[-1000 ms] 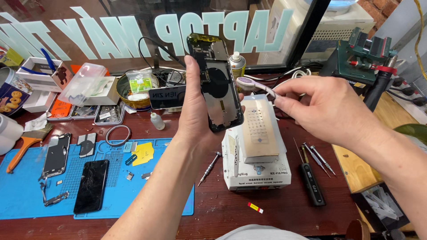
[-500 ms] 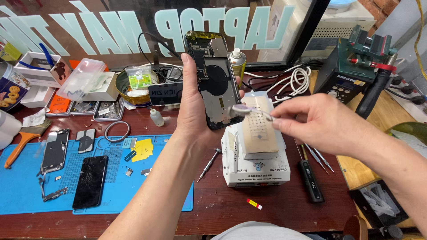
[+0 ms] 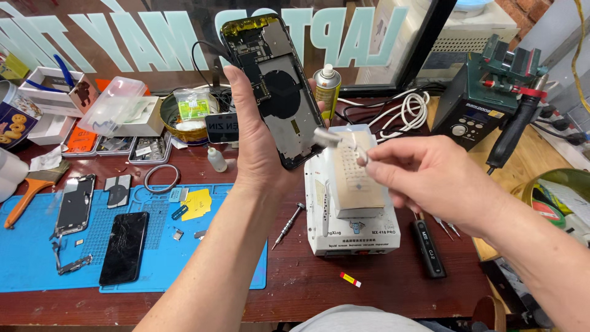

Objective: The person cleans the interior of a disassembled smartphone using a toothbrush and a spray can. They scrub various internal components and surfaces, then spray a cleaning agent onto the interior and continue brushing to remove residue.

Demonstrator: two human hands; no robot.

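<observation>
My left hand (image 3: 258,144) holds an opened phone housing (image 3: 273,86) upright, its bare inside with a dark round coil facing me. My right hand (image 3: 430,181) pinches a small silvery, blurred tool (image 3: 335,140) whose tip lies just right of the housing's lower edge. Both hands hover above a white screen-separator machine (image 3: 353,215) with a tan perforated plate on top.
A blue work mat (image 3: 49,258) at the left carries a cracked black phone (image 3: 124,247), a phone frame (image 3: 75,204) and small parts. A screwdriver (image 3: 287,225), a black tool (image 3: 428,247), a spray can (image 3: 326,86), a soldering station (image 3: 485,98), parts trays and coiled white cables surround the machine.
The left hand has lifted the phone housing higher and nearer the camera. The right hand with the tool has moved lower and to the right, away from the housing.
</observation>
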